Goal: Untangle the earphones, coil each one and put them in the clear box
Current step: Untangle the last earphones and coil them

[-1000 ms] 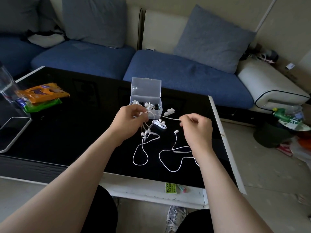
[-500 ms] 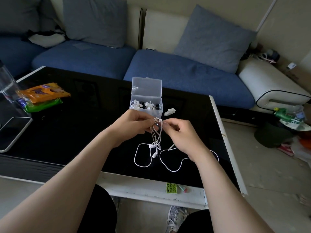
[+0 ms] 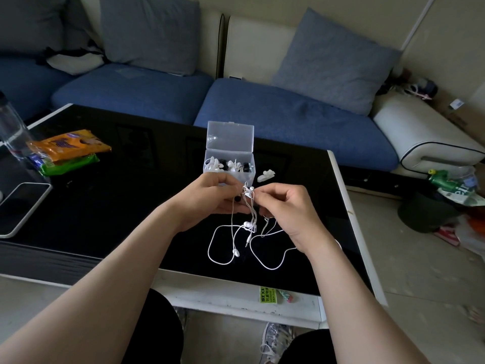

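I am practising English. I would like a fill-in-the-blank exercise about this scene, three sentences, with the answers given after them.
1. The left hand and the right hand both hold the white earphones above the ____ table.
2. The clear box beyond the hands has its lid ____.
3. The orange packet lies to the ____ of the clear box.

Missing words: black; open; left.

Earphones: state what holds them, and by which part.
The left hand and right hand pinch the white earphones at the cord's bunched top.
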